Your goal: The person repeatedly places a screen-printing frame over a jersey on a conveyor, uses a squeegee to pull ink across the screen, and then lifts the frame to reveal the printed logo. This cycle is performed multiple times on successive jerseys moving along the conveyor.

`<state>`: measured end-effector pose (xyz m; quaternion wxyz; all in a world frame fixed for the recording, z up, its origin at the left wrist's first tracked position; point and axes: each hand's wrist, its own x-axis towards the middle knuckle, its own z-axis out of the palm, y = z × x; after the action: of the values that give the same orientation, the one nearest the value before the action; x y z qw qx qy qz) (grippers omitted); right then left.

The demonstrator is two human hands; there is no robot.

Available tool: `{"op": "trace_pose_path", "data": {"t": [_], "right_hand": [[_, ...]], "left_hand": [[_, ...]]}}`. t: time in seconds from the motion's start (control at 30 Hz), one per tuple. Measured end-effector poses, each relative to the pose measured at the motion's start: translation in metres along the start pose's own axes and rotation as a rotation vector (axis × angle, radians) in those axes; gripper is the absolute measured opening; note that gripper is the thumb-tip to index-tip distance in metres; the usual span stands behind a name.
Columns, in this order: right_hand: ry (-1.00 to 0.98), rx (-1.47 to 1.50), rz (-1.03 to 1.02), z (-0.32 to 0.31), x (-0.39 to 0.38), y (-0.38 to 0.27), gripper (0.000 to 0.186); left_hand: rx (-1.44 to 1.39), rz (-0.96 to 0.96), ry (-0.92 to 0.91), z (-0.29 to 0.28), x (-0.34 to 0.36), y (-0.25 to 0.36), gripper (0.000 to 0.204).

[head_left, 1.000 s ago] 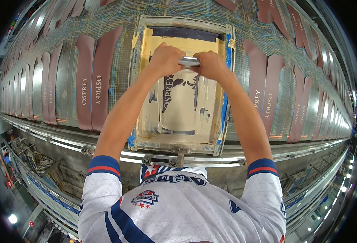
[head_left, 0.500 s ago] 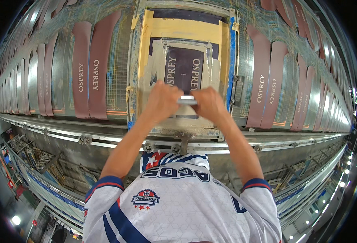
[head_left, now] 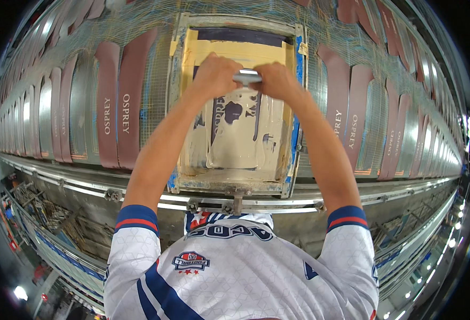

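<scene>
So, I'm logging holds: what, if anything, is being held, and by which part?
A silver bar, held by the left grip and right grip on either side of its bare middle; its ends are hidden.

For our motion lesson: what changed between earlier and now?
Since half a second ago, the left hand and right hand moved the metallic grey bar forward, from the near part of the rectangular metal frame to its far part. Glossy beige paste now covers most of the dark centre. The grip and flat maroon pieces alongside stayed unchanged.
</scene>
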<state>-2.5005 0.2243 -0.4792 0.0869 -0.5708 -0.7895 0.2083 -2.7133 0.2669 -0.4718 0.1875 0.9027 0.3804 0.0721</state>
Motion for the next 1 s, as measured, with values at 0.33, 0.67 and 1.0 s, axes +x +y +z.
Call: {"op": "trace_pose_path", "data": {"t": [0.33,0.67,1.0], "right_hand": [[-0.133,0.088,0.108,-0.011,0.01,-0.009,0.024],[-0.134,0.126,0.004,0.05,-0.16,-0.097,0.029],[0.762,0.115,0.685,0.026,-0.17,0.038,0.031]], "left_hand": [[-0.052,-0.052,-0.013,0.003,0.005,-0.003,0.021],[-0.075,-0.002,0.068,0.057,-0.179,0.09,0.022],[-0.033,-0.018,0.127,0.047,-0.207,0.119,0.029]]}}
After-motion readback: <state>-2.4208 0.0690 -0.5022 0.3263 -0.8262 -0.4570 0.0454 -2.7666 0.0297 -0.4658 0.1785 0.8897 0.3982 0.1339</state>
